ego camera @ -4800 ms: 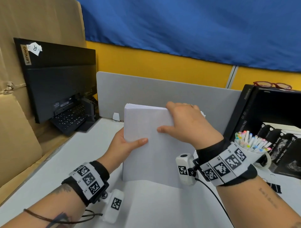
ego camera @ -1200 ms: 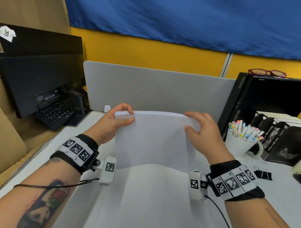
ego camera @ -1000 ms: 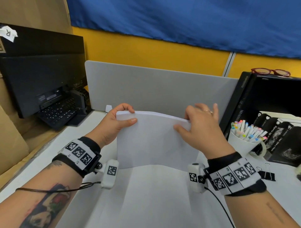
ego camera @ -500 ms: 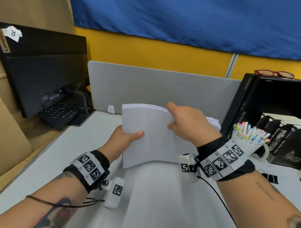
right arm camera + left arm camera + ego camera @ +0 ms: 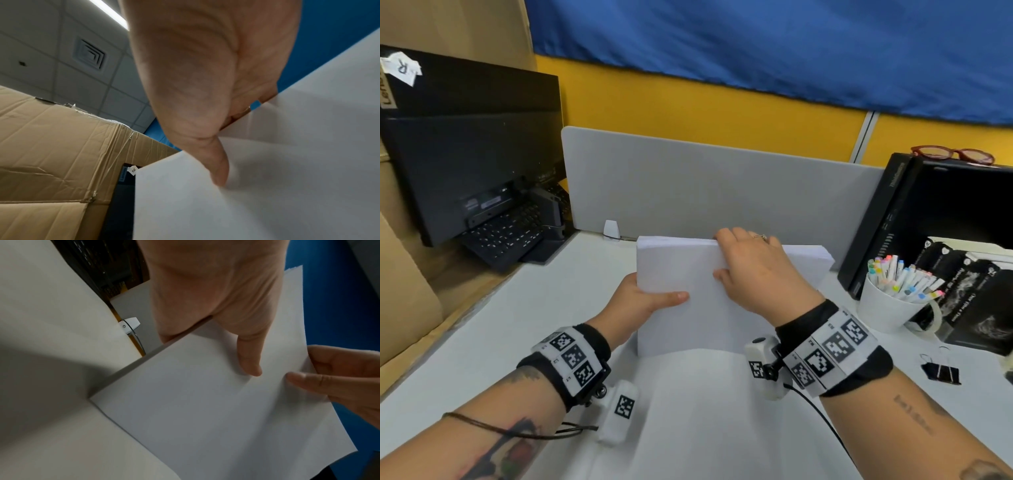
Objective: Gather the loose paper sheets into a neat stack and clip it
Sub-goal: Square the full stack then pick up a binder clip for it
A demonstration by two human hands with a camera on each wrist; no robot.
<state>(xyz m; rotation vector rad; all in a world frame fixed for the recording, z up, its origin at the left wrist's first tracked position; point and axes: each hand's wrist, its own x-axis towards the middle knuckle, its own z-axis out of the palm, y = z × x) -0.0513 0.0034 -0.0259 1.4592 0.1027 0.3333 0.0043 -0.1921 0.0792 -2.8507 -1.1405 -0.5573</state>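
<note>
A white paper stack [image 5: 678, 322] stands upright on its bottom edge on the white desk [image 5: 524, 329]. My left hand [image 5: 650, 298] grips its left edge, the thumb [image 5: 249, 360] lying across the front sheet [image 5: 205, 410]. My right hand [image 5: 750, 270] holds the top edge near the middle, fingers hooked over the back and thumb [image 5: 218, 165] pressed on the front of the paper stack [image 5: 267, 194]. The fingers behind the sheets are hidden. A black binder clip [image 5: 941, 371] lies on the desk to the right, apart from both hands.
A white mug of coloured markers [image 5: 890, 305] stands right of the stack, with black boxes [image 5: 935, 212] behind it. A grey divider panel [image 5: 705, 185] runs along the desk's back. A black monitor [image 5: 469, 144] and keyboard [image 5: 506, 236] sit at the left.
My left hand slid from the top left corner down to the left edge. My right hand moved to the middle of the top edge. The bowed top of the stack has straightened.
</note>
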